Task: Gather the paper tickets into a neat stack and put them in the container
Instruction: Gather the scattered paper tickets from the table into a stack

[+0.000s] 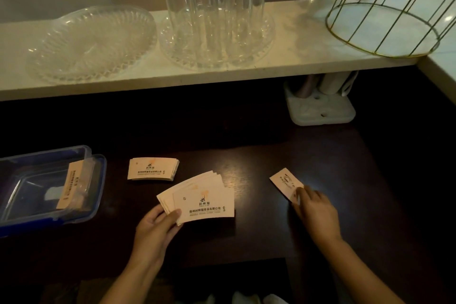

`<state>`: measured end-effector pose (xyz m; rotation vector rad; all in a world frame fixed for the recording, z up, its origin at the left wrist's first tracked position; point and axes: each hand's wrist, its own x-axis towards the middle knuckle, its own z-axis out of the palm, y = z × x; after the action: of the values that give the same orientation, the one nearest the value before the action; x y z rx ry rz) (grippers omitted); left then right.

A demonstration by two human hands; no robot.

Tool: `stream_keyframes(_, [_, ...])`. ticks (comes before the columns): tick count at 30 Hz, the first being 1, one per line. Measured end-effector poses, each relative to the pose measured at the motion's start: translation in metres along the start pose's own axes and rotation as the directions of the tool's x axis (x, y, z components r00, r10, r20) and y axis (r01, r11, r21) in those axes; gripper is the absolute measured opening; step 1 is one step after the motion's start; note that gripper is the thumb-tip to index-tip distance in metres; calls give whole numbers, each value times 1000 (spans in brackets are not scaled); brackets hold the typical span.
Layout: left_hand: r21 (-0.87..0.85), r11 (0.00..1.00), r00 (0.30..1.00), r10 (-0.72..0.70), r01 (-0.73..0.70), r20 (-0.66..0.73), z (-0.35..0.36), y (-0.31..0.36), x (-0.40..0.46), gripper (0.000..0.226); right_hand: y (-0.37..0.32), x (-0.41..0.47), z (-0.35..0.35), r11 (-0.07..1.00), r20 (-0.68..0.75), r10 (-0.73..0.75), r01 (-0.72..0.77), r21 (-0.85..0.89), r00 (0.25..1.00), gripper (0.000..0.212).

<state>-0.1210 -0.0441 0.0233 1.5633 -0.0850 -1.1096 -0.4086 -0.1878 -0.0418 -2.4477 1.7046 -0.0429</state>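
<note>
My left hand point(155, 228) holds a fanned bunch of cream paper tickets point(204, 198) just above the dark table, thumb on the top one. My right hand point(314, 210) pinches the near end of a single ticket point(283, 181) lying at the right. A squared stack of tickets point(153, 169) lies on the table behind the fan. At the left stands a clear plastic container point(29, 195) with a blue rim, and one ticket point(70, 184) leans inside it.
A white shelf point(308, 39) runs across the back with a glass dish point(91, 42), a tray of tall glasses point(214, 12) and a gold wire basket point(385, 22). A white holder point(320, 106) sits under the shelf at the right.
</note>
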Motion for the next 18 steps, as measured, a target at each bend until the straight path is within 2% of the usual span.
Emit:
stream_keyframes(4, [-12, 1000, 1000, 6, -6, 2, 4, 1, 0, 36, 5, -2, -13, 997, 58, -69, 71, -31, 996, 26])
stream_keyframes(6, [-12, 1000, 1000, 10, -10, 3, 5, 1, -1, 35, 6, -2, -25, 999, 28, 29, -30, 34, 999, 22])
stream_keyframes(7, [-12, 1000, 1000, 11, -10, 5, 5, 2, -1, 33, 5, 0, -32, 982, -17, 112, -108, 155, 994, 18])
stream_keyframes(8, [-13, 1000, 1000, 11, -11, 8, 5, 2, -2, 32, 3, 3, -40, 925, -45, 192, -165, 342, 980, 14])
stream_keyframes(9, [-13, 1000, 1000, 13, -13, 11, 5, 2, -2, 31, -3, 6, -49, 818, -32, 245, -188, 544, 969, 12])
stream_keyframes(10, [-14, 1000, 1000, 16, -15, 15, 5, 2, -2, 30, -13, 9, -60, 683, 10, 237, -174, 709, 972, 17])
stream_keyframes(11, [-14, 1000, 1000, 18, -17, 19, 6, 2, -3, 28, -26, 12, -70, 561, 32, 160, -118, 819, 987, 26])
stream_keyframes(12, [-14, 1000, 1000, 18, -18, 24, 6, 1, -4, 27, -40, 12, -77, 514, 30, 70, -61, 855, 997, 33])
stream_keyframes(14, [-18, 1000, 999, 20, -19, 37, 7, 1, -5, 26, -70, 9, -81, 576, 38, -58, 2, 818, 998, 37])
stream_keyframes(18, [-16, 999, 998, 37, -36, 53, 5, 1, -8, 26, -112, 6, -69, 667, -63, -132, 136, 733, 989, 14])
